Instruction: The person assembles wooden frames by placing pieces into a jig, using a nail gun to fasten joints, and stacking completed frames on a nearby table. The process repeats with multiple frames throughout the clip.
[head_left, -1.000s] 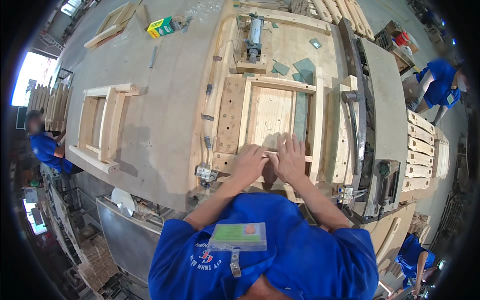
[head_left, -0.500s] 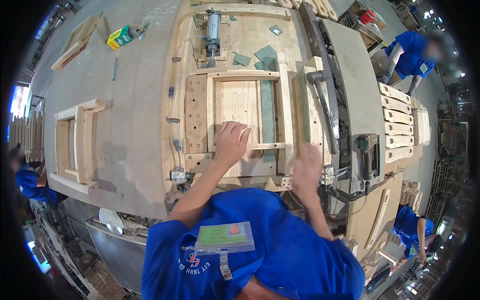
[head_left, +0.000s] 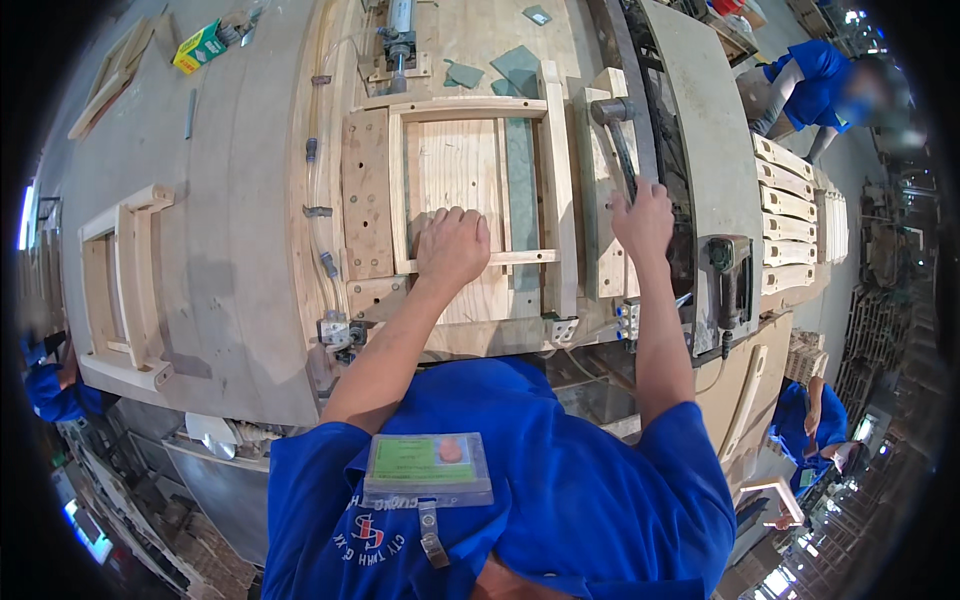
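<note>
A pale wooden frame (head_left: pixel 556 190) lies in a jig on the workbench, with a thin cross rail (head_left: pixel 525 257) along its near side. My left hand (head_left: pixel 452 246) presses down on that rail and the panel beneath it, fingers curled. My right hand (head_left: pixel 642 217) is closed round the handle of a metal hammer (head_left: pixel 617 128), whose head rests beside the frame's right rail.
A second assembled wooden frame (head_left: pixel 120 285) lies at the bench's left end. A nail gun (head_left: pixel 728 272) sits at the right edge, a pneumatic cylinder (head_left: pixel 399 32) at the back and a green-yellow box (head_left: pixel 198 47) far left. Stacked wooden parts (head_left: pixel 790 225) and other workers in blue stand to the right.
Both hands were together on the frame's near rail. My right hand has moved off to the right and taken hold of the hammer handle; my left hand stays pressed on the rail.
</note>
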